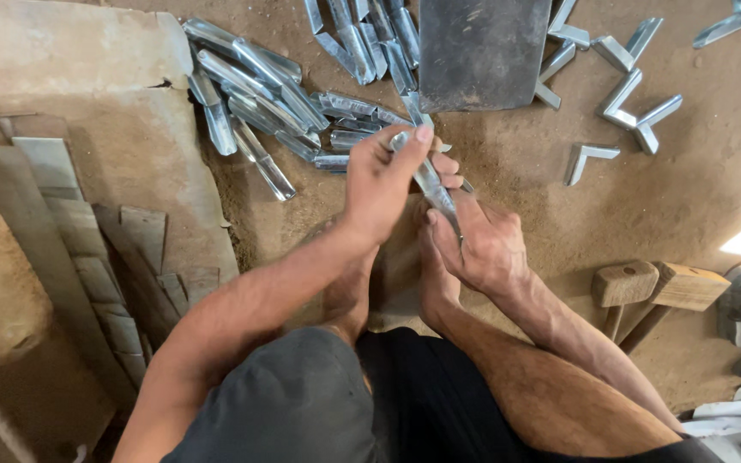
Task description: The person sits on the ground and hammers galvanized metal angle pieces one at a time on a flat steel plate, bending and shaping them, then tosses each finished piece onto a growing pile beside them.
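Observation:
Both my hands grip one shiny folded metal strip [430,178] that slants from upper left to lower right above the sandy ground. My left hand [382,178] closes over its upper end, thumb pressed along the top. My right hand [480,247] clamps its lower end from the right. My bare feet [388,283] rest on the dirt directly under the hands, and my knees fill the bottom of the view.
A heap of folded metal strips [259,90] lies at upper left, next to a dark flat metal block [482,53]. Bent angle pieces [623,99] are scattered at upper right. Two wooden mallets [658,290] lie right. Flat metal sheets [62,231] are stacked left.

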